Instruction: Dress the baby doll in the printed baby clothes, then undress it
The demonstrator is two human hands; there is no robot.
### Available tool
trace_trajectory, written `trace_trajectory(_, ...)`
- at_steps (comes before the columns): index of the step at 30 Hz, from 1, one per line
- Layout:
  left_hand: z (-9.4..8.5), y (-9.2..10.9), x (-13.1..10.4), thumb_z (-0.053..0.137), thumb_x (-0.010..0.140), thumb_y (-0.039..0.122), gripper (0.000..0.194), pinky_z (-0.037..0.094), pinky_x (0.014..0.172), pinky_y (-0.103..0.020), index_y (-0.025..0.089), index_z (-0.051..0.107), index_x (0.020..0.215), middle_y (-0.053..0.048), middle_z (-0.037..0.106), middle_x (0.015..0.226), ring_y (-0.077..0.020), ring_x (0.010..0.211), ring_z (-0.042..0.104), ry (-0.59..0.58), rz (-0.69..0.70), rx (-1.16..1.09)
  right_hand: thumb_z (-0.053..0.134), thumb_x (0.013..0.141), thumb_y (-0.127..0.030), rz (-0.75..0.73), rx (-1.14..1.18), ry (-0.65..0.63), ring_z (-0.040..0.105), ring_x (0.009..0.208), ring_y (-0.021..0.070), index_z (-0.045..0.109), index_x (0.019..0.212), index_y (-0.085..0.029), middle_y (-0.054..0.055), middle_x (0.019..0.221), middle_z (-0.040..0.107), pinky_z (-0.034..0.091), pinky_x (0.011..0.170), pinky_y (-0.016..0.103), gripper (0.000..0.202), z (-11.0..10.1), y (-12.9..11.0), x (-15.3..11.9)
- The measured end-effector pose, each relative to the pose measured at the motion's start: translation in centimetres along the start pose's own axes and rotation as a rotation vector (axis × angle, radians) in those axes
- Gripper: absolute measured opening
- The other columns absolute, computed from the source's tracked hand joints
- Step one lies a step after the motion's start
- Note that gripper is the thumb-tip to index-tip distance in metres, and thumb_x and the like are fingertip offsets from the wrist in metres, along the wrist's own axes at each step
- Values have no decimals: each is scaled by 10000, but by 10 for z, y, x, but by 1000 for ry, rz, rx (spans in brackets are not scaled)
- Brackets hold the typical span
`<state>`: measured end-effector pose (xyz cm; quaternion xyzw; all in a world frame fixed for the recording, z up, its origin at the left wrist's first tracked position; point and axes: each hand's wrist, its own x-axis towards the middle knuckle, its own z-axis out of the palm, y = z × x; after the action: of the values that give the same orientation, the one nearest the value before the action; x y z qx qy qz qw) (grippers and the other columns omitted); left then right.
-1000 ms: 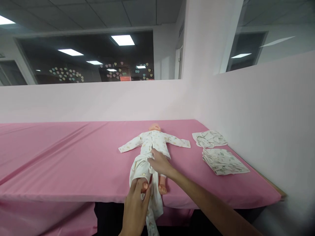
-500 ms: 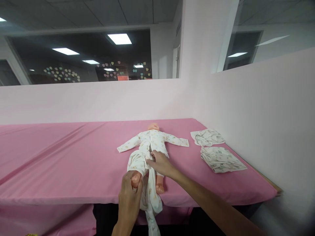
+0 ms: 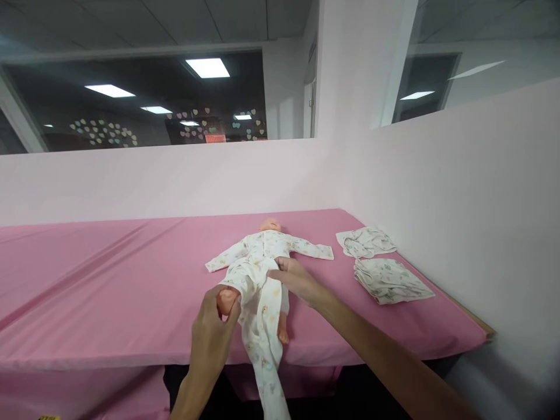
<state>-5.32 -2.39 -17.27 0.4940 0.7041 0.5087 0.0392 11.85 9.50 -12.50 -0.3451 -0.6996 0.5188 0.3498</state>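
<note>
A baby doll (image 3: 270, 224) lies on its back on a pink-covered table, head toward the wall. It wears a white patterned top (image 3: 269, 244) with both sleeves spread out. White patterned trousers (image 3: 262, 315) are bunched around one leg, and their other leg hangs over the table's front edge. My left hand (image 3: 214, 326) is closed around the doll's foot (image 3: 227, 300) on the left. My right hand (image 3: 297, 280) pinches the upper part of the trousers. The doll's other foot (image 3: 283, 331) rests bare on the table near the edge.
Two white patterned cloths lie at the right of the pink table (image 3: 131, 291), a flatter one (image 3: 366, 241) behind a folded one (image 3: 391, 281). Pale walls (image 3: 175, 181) with windows rise behind and to the right. The table's front edge is close to me.
My left hand has moved left and up a little with the doll's foot. My right hand has drawn the trouser cloth up and to the right, spreading it over the doll's middle.
</note>
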Motion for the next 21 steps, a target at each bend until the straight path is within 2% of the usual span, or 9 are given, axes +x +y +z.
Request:
trace_trajectory(3, 3, -10, -14, 551, 829, 410, 317, 469, 732, -328, 253, 534, 1104, -43, 644, 1041, -234, 863, 621, -53, 24, 28, 629, 768, -354, -70, -20, -68, 435, 617, 100, 586, 785, -172, -39, 691, 502, 325, 561, 225, 188, -5, -13, 5)
trace_trajectory(6, 10, -19, -28, 506, 856, 398, 266, 457, 729, -329, 251, 505, 1077, -53, 618, 1059, -235, 871, 616, -75, 63, 67, 607, 806, -401, -110, -100, -110, 420, 605, 103, 627, 862, -173, -37, 678, 482, 307, 532, 223, 236, -3, -20, 14)
trace_trajectory(8, 14, -24, -34, 465, 883, 407, 226, 450, 739, -342, 249, 490, 1044, -62, 594, 1086, -245, 908, 610, -107, 92, 105, 563, 839, -383, -103, -154, -98, 465, 637, 117, 637, 970, -180, -14, 746, 535, 349, 554, 233, 253, 1, -21, 15)
trace_trajectory(10, 17, -27, -37, 430, 909, 422, 204, 446, 736, -345, 252, 489, 1006, -58, 570, 1088, -241, 911, 609, -160, 104, 139, 556, 844, -340, -144, -252, -3, 537, 781, 149, 607, 1088, -192, 31, 934, 583, 414, 662, 261, 290, 5, -18, 4)
trace_trajectory(13, 19, -31, -42, 384, 937, 422, 205, 437, 699, -331, 253, 499, 928, -39, 548, 1033, -214, 838, 615, -266, 97, 195, 579, 844, -342, -229, -458, 214, 518, 1069, 224, 545, 1180, -224, 79, 1185, 528, 409, 892, 349, 358, 10, -2, -37)
trace_trajectory(15, 19, -32, -44, 353, 951, 409, 215, 430, 692, -323, 251, 495, 922, -40, 544, 1035, -209, 843, 611, -295, 82, 226, 558, 874, -413, -180, -513, 320, 526, 1053, 241, 556, 1111, -241, 75, 1118, 565, 404, 912, 381, 293, 15, 18, -78)
trace_trajectory(17, 20, -31, -46, 348, 954, 409, 211, 424, 706, -323, 250, 486, 969, -52, 550, 1073, -223, 901, 605, -289, 59, 252, 606, 834, -462, -35, -498, 406, 565, 945, 247, 567, 923, -229, 71, 970, 617, 430, 863, 382, 253, 24, 44, -119)
trace_trajectory(19, 20, -27, -45, 354, 953, 403, 203, 414, 714, -322, 248, 475, 1003, -58, 574, 1078, -236, 931, 602, -303, 25, 292, 614, 820, -453, 94, -422, 295, 599, 842, 227, 574, 824, -223, 56, 874, 647, 458, 791, 348, 233, 40, 72, -149)
trace_trajectory(21, 20, -22, -43, 352, 952, 394, 191, 397, 705, -323, 244, 464, 990, -54, 615, 998, -249, 896, 611, -346, -3, 360, 629, 795, -377, 127, -326, 247, 630, 831, 204, 596, 961, -215, 52, 949, 680, 468, 778, 305, 235, 61, 97, -161)
